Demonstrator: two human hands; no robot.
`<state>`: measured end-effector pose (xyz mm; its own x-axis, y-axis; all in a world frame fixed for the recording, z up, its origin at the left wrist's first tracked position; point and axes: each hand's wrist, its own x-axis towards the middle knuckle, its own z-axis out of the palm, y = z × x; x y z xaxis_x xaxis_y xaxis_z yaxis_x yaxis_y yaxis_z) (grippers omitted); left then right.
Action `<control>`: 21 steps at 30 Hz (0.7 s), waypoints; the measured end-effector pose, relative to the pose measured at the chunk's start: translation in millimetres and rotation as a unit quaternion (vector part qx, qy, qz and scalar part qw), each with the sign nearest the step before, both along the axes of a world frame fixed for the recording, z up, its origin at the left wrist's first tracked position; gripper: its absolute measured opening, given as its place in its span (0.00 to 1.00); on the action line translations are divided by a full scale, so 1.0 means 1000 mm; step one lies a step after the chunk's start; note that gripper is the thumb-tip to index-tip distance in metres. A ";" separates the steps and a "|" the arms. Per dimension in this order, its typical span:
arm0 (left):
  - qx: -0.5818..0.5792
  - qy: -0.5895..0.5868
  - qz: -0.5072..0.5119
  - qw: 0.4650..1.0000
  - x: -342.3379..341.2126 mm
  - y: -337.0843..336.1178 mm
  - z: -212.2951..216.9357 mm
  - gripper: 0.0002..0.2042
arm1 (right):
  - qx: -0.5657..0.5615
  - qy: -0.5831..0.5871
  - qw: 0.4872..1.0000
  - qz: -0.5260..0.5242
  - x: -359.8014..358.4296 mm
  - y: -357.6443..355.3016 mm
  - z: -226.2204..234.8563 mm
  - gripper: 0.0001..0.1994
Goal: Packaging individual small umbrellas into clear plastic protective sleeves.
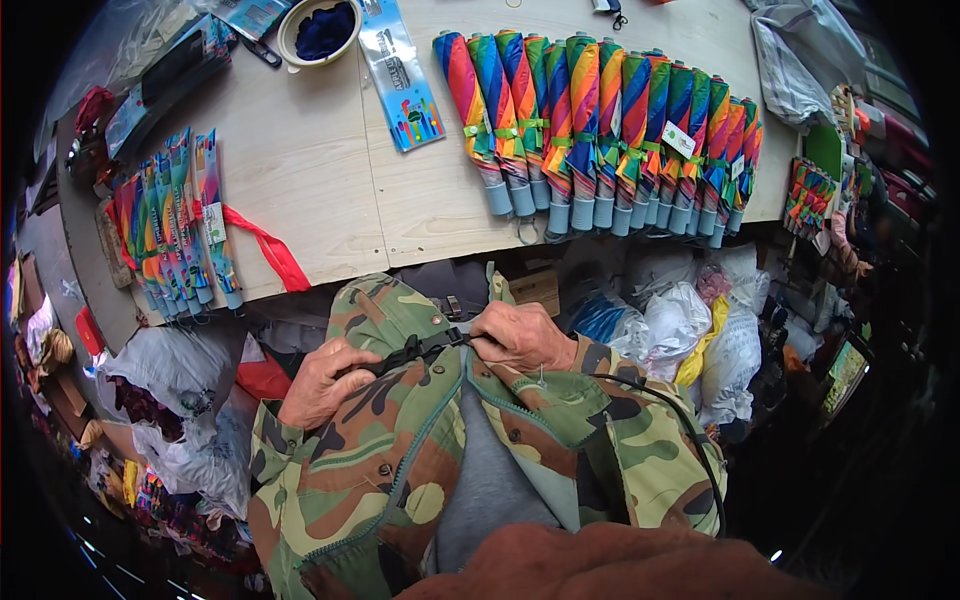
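Note:
Across the front of my open camouflage jacket [350, 470] runs a black strap with a plastic buckle [425, 347]. My left hand [325, 382] is closed on the strap's left end, thumb and fingers pinching it. At the other end, my right hand [525, 337] grips the strap close to the buckle, fingers curled. Whether the buckle is fully fastened cannot be made out. Beyond my hands, a row of folded rainbow umbrellas [583, 130] with pale blue handles lies on the wooden table [310, 180].
At the table's left lie several umbrellas in printed sleeves [170, 225] beside a red ribbon [270, 250]. A bowl [318, 35] with dark blue contents and a flat printed sleeve [400, 80] lie farther back. Stuffed plastic bags [675, 325] crowd beneath the table edge.

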<state>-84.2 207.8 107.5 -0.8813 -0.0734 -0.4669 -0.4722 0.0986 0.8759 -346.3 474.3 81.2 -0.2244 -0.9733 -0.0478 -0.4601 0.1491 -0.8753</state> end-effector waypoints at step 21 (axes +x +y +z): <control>-0.221 -0.148 0.020 0.964 0.036 0.003 -0.102 0.08 | 0.092 0.291 0.915 -0.265 -0.078 -0.064 -0.132 0.21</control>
